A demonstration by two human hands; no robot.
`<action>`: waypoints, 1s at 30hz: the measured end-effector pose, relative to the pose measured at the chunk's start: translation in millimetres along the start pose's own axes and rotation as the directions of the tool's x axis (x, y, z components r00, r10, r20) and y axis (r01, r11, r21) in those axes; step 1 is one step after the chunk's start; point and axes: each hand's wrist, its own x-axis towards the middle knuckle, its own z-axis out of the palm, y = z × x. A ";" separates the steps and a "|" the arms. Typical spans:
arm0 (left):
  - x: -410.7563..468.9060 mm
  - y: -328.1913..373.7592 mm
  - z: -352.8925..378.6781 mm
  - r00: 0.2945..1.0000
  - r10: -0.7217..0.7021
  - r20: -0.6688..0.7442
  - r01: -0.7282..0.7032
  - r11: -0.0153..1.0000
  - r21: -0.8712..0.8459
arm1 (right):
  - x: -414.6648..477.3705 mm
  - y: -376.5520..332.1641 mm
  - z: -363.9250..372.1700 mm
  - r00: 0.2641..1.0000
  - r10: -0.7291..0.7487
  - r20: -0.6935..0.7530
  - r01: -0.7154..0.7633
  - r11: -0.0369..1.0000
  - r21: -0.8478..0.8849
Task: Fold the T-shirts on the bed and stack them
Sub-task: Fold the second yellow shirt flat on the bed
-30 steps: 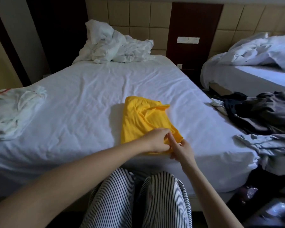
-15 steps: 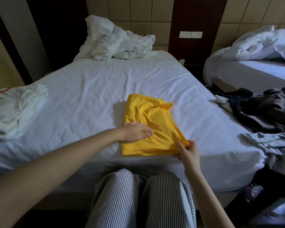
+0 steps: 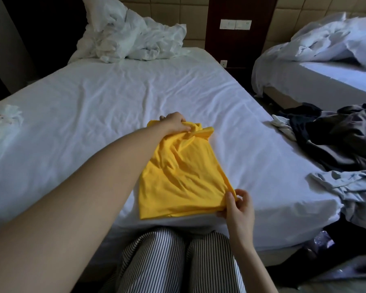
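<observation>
Mid-fold: left hand [image 3: 174,123] grips the far end of the yellow T-shirt [image 3: 182,176], right hand [image 3: 238,206] pinches its near corner; next, far end must meet near

A crumpled white duvet [image 3: 133,39] is heaped against the tan padded headboard [image 3: 190,13]. Two pale wall switches [image 3: 235,24] sit on a dark wood panel [image 3: 237,49], a socket [image 3: 223,63] lower down. A second bed [image 3: 325,79] with rumpled bedding stands to the right.
</observation>
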 end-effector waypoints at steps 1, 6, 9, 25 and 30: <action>2.6 1.0 1.9 0.998 0.009 -0.068 -0.013 0.998 -0.056 | 0.4 0.5 0.2 1.000 0.001 -0.001 -0.002 1.000 -0.003; 6.5 -8.6 19.8 0.967 -0.117 -0.228 0.097 0.991 -0.095 | 1.0 -1.4 -0.7 1.000 0.012 0.000 -0.012 0.998 -0.066; 6.2 -16.3 27.2 0.974 -0.081 -0.212 0.099 0.992 0.074 | 2.4 -4.4 -0.5 0.999 0.046 -0.001 -0.046 0.992 -0.118; -151.2 -56.8 39.4 0.996 0.071 0.054 -0.081 0.971 0.227 | -11.4 -9.3 53.1 0.734 -0.226 0.640 0.674 0.125 -0.728; -119.4 -26.0 20.5 0.994 0.107 0.024 -0.109 0.946 0.304 | -9.9 -4.1 47.7 0.733 -0.207 0.648 0.674 0.087 -0.734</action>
